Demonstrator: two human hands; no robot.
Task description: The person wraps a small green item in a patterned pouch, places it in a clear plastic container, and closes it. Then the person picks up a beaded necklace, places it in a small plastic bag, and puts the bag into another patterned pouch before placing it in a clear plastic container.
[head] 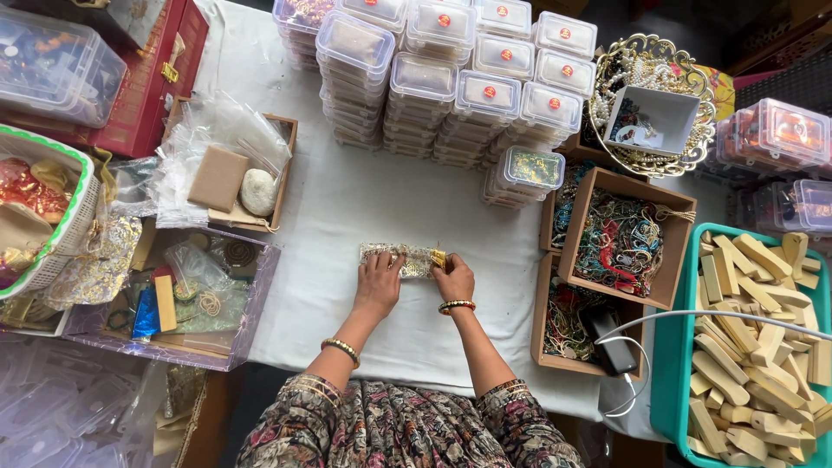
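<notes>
Seemingly light, soft and crinkly, the small glittery packet [400, 258] lies mid-bench [347, 199] on white cloth, my left hand [379, 283] pressing its middle, my right hand [453, 279] pinching its gold end, the likeliest place to hold.

A small craft packing workshop: stacked clear lidded plastic boxes [451, 78] at twelve o'clock, open cardboard boxes of tangled bead strings [620, 238] and a teal crate of wooden blocks [754, 338] at three.
</notes>
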